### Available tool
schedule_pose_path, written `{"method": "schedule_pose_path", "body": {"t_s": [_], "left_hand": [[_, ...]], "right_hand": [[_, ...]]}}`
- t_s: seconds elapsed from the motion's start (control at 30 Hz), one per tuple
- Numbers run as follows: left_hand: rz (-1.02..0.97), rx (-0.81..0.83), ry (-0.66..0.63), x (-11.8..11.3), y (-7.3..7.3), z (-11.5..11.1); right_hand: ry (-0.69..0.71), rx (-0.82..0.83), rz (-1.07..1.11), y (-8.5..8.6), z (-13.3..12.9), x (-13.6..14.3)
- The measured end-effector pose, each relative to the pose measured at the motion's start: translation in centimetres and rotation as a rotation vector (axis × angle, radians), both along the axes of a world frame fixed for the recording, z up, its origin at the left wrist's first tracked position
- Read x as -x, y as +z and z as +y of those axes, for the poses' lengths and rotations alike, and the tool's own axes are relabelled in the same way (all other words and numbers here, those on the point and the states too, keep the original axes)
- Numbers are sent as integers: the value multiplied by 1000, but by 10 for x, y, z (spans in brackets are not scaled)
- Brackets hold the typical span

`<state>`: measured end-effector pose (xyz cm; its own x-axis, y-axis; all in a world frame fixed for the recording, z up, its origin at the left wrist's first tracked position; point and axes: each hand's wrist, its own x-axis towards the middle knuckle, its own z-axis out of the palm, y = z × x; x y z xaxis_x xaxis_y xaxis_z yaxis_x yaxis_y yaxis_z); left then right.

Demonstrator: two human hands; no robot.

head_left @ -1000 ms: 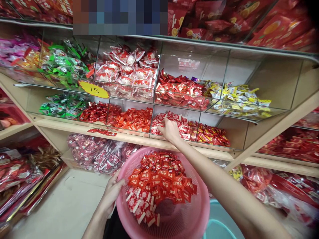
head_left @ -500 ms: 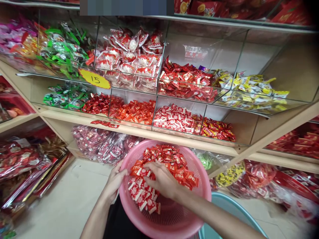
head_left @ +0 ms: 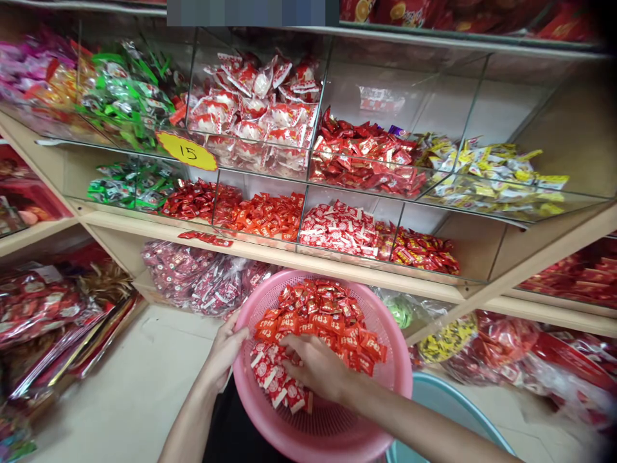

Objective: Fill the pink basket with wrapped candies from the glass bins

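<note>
A pink plastic basket [head_left: 400, 379] with a mesh inside is tilted toward me in front of the shelf. My left hand [head_left: 226, 350] grips its left rim, thumb over the edge and the other fingers hidden behind. Inside the basket, my right hand [head_left: 315, 366] is over the wrapped candies, fingers bent and apart, fingertips touching the pile. Red-and-white candies [head_left: 274, 379] lie at the lower left under it, orange-red candies [head_left: 332, 321] across the middle, and darker red candies [head_left: 318, 294] at the far side. No candy shows clearly between my fingers.
A shelf [head_left: 270, 254] with clear compartments of wrapped candies stands ahead; a yellow price tag [head_left: 187, 151] reads 15. A blue-green basin [head_left: 453, 411] sits on the floor at right. Bags of candy [head_left: 193, 276] lie under the shelf, and packaged goods [head_left: 53, 315] at left.
My right hand has drawn slightly down toward me over the red-and-white candies, uncovering more orange-red ones. My left hand keeps its hold on the rim.
</note>
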<state>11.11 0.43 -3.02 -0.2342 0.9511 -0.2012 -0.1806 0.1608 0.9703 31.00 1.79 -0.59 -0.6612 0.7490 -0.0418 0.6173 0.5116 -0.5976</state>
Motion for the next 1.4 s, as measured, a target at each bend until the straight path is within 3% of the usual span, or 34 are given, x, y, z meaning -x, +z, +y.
{"method": "schedule_pose_path", "body": {"t_s": [0.77, 0.87, 0.97, 1.07, 1.23, 1.3, 1.4], "left_hand": [[-8, 5, -26, 0, -2, -4], [-23, -3, -24, 0, -1, -4], [-42, 4, -27, 0, 1, -4], [-43, 30, -1, 0, 1, -2], [-37, 30, 15, 0, 2, -1], [-40, 33, 15, 1, 1, -1], [-51, 50, 8, 2, 0, 0]], "right_hand": [[-74, -22, -17, -26, -3, 7], [-70, -47, -43, -18, -5, 9], [-69, -141, -36, 6, 2, 7], [-120, -294, 45, 43, 30, -6], [-310, -579, 172, 97, 117, -39], [-481, -612, 187, 105, 151, -47], [-658, -568, 206, 97, 184, -49]]}}
